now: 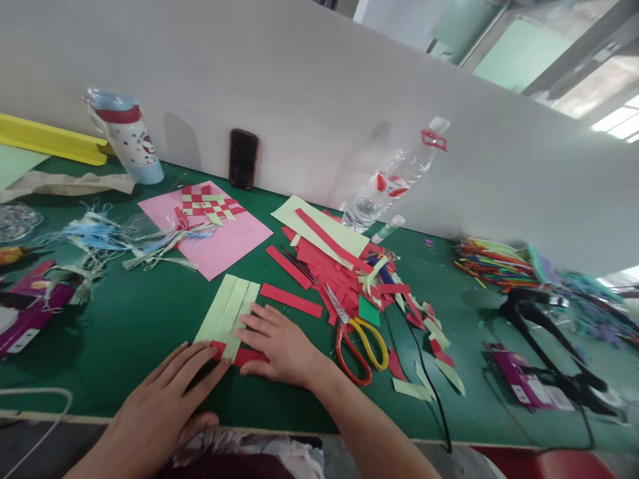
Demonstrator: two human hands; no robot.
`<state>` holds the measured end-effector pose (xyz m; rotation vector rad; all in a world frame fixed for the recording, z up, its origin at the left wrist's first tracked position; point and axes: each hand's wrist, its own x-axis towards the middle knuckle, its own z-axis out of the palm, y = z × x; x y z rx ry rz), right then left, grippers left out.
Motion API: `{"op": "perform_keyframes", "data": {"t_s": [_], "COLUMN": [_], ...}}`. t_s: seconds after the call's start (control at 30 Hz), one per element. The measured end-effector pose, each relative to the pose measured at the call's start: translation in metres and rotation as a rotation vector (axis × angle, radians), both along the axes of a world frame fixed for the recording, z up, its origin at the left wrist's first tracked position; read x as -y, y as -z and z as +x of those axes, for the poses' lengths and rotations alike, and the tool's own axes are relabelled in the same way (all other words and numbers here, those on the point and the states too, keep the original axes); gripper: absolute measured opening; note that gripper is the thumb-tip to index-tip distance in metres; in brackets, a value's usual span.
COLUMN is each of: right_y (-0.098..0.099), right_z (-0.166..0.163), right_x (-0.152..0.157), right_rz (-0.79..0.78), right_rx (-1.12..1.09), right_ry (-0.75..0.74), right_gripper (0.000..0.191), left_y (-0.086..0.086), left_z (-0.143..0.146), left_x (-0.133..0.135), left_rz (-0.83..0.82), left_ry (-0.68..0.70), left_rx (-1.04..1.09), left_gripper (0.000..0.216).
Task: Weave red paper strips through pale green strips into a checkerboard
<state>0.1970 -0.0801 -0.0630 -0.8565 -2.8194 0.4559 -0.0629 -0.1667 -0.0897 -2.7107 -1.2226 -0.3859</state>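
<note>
Paper [227,306], pale green and slit into long strips, lies flat on the green table [124,392] right in front of me, a red strip [249,357] crossing its near end and dipping beneath one pale band. Down go the fingertips of my left hand [174,379] on that crossing, fingers stretched out, thumb well apart from them. My right hand [279,346] spreads flat over the right edge, its thumb on the red; neither hand clamps anything. Just beyond my right fingers sits a loose red strip [291,301], and scissors [345,320] lie splayed near the scrap heap [327,263].
</note>
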Motion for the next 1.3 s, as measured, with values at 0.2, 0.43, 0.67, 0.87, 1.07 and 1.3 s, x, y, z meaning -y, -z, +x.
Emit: {"op": "perform_keyframes", "data": {"t_s": [0.2, 0.43, 0.67, 0.87, 1.07, 1.3], "right_y": [-0.01, 0.004, 0.005, -0.002, -0.007, -0.002], "right_z": [0.009, 0.011, 0.012, 0.01, 0.009, 0.01], "right_x": [0.037, 0.058, 0.057, 0.057, 0.057, 0.057], "right_rz": [0.053, 0.056, 0.038, 0.036, 0.016, 0.018], "right_rx": [-0.01, -0.106, -0.124, -0.105, -0.095, -0.133], "right_ry": [-0.002, 0.067, 0.075, 0.068, 0.075, 0.079], "right_gripper": [0.033, 0.03, 0.03, 0.028, 0.027, 0.025], "left_y": [0.0, 0.006, 0.007, -0.001, 0.001, 0.006], "left_z": [0.0, -0.002, -0.001, -0.002, 0.002, -0.007], "left_x": [-0.002, 0.001, 0.002, -0.001, 0.006, 0.008], "left_rz": [0.017, 0.001, 0.012, 0.045, 0.055, 0.039], "left_ry": [0.021, 0.013, 0.019, -0.017, 0.024, -0.065], "left_rx": [0.02, 0.03, 0.0, 0.047, 0.047, 0.07], "left_gripper": [0.058, 0.061, 0.066, 0.046, 0.039, 0.041]}}
